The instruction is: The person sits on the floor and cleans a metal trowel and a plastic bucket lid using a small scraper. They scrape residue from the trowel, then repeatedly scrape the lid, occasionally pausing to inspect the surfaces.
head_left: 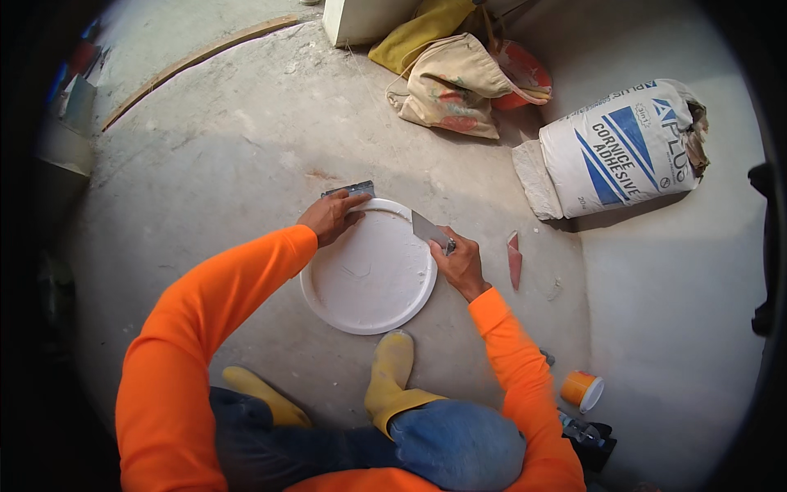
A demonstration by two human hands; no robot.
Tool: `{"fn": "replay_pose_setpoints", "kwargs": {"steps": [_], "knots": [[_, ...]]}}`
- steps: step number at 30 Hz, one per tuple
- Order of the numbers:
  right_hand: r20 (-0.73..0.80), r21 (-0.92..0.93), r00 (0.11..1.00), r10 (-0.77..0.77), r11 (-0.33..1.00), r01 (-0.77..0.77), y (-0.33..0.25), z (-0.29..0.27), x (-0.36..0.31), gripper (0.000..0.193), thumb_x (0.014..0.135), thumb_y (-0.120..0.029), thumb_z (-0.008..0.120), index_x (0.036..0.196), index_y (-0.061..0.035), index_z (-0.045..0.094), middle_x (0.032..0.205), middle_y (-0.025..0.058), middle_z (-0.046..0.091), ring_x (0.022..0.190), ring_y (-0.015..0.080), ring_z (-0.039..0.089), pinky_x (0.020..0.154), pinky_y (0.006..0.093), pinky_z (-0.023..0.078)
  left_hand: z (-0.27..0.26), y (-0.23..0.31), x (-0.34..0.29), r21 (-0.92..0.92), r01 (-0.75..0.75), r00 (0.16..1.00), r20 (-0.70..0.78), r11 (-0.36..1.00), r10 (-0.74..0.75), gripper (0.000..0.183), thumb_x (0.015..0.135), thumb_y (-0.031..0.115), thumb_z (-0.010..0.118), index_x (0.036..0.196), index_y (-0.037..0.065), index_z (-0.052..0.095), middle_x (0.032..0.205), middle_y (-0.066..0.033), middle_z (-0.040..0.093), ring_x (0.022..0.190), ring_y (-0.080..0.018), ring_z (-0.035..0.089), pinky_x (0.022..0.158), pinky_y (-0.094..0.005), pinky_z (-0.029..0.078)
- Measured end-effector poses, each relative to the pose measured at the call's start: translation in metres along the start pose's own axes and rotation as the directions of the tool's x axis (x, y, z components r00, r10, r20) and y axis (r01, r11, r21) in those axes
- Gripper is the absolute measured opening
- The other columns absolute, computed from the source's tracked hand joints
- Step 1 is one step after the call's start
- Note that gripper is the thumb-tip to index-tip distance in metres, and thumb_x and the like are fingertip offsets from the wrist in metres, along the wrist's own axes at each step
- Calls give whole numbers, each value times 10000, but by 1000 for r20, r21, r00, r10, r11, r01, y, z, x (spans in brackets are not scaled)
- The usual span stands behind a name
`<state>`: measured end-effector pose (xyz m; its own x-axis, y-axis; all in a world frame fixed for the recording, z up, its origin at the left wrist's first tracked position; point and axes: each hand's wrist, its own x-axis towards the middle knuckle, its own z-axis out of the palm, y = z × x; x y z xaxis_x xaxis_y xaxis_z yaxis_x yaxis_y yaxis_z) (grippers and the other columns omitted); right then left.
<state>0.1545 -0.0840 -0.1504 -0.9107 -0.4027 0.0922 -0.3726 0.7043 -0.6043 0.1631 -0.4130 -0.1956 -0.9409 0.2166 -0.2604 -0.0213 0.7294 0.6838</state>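
A round white lid [369, 275] with a raised rim lies on the floor before me, white residue across its inside. My left hand [328, 220] is closed at its upper left rim, fingers reaching over the edge; their undersides are hidden. Just beyond those fingertips is a flat grey metal blade [352, 189], partly covered by the hand. My right hand [461, 264] grips a putty knife [428, 230], its broad blade touching the lid's upper right rim. To the right of that hand lies a narrow red-handled tool [514, 261].
My yellow boots [392, 361] stand close below the lid. Farther right are a white-and-blue adhesive sack [615, 152] and an orange tub [580, 389]. A beige cloth bag [451, 86] lies at the back, and a wooden strip [193, 59] at far left.
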Motion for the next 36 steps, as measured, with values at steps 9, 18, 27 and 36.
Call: {"fn": "replay_pose_setpoints", "kwargs": {"steps": [9,18,27,36], "knots": [[175,-226,890,-422,862,453,8,-15,45,306,881,-73,788,1175,-133,727,704,79,673,635,276,676,601,392,563,3,12,26,-36,-124,992,-22,992,124,435,1049,216,669,1479,149,657,1170,-200,694,1024,-401,721,949,-482,579],[103,-91,949,-298,947,308,5,-20,64,177,894,-65,782,1069,-76,752,725,99,696,606,275,672,590,368,552,43,38,16,8,-118,943,314,993,110,475,1041,235,675,1509,158,647,1288,-206,721,1167,-412,706,1019,-487,565],[175,27,985,-11,1000,6,16,-26,-6,316,952,-194,803,1090,81,730,636,109,645,531,131,572,524,327,484,64,28,32,-70,-165,928,326,984,179,452,1029,274,704,1447,101,697,1131,-227,744,1137,-400,707,997,-475,559],[67,64,996,-52,997,48,19,-7,1,206,973,-136,766,1146,-29,735,756,195,712,580,304,684,566,370,545,-19,32,95,176,-348,902,329,921,278,439,1044,310,692,1455,157,696,1234,-173,748,1154,-379,712,1018,-474,568]]}}
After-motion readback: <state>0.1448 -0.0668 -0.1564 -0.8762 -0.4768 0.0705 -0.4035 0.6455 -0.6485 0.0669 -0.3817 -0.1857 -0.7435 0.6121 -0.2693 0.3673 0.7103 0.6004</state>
